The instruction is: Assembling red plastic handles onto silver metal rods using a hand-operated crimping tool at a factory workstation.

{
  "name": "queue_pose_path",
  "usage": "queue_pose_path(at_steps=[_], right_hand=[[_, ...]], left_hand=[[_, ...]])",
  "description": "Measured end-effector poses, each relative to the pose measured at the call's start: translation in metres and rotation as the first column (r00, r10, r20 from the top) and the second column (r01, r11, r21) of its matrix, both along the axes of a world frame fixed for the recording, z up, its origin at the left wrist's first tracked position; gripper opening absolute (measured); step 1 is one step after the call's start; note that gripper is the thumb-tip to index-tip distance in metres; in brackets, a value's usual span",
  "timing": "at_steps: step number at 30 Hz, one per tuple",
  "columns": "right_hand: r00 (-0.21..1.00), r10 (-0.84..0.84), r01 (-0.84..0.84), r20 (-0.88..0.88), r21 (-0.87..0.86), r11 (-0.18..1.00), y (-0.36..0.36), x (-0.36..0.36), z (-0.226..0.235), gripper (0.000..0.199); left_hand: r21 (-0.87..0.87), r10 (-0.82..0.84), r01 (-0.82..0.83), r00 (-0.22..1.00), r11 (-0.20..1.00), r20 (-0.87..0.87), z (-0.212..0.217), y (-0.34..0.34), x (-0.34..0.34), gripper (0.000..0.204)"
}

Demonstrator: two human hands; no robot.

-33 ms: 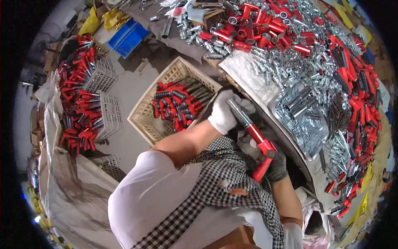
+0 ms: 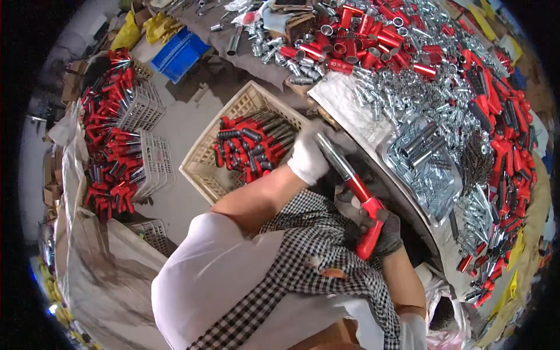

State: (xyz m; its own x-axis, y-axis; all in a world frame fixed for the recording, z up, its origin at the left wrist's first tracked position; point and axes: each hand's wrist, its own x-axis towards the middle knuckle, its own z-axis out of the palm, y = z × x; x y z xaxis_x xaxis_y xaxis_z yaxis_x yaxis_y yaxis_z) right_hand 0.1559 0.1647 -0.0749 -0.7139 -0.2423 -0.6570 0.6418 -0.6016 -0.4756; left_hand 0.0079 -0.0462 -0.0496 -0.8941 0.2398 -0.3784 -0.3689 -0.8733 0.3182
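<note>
Tool (image 2: 357, 185) slants between the hands, silver end far left, red handle near right, between the crate (image 2: 205, 144) on the left and the worktop (image 2: 449, 251) on the right. The dark-gloved right hand (image 2: 388, 234) grasps the handle; the white-gloved left hand (image 2: 308, 158) meets the silver end, though blur hides whether it grips. A firm handle hold and light, in-line guidance at the silver end would probably steady it best.
</note>
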Motion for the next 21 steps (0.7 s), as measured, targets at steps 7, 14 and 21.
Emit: queue_pose_path(at_steps=[7, 14, 21], right_hand=[[0.993, 0.103, -0.043, 0.063, -0.615, 0.788, -0.053, -0.016, -0.03, 0.065], [0.883, 0.452, -0.456, -0.13, -0.471, 0.755, -0.089, -0.062, -0.001, 0.063], [0.948, 0.318, -0.319, -0.035, -0.137, 0.938, -0.042, -0.03, -0.056, 0.041]], left_hand=[[-0.258, -0.101, 0.0, 0.92, 0.966, -0.379, -0.012, -0.038, -0.012, 0.052], [-0.305, -0.388, 0.46, 0.881, 0.834, 0.269, -0.043, -0.094, 0.0, 0.023], [-0.842, -0.786, -0.02, 0.372, -0.539, 0.494, -0.17, -0.188, -0.04, 0.053]])
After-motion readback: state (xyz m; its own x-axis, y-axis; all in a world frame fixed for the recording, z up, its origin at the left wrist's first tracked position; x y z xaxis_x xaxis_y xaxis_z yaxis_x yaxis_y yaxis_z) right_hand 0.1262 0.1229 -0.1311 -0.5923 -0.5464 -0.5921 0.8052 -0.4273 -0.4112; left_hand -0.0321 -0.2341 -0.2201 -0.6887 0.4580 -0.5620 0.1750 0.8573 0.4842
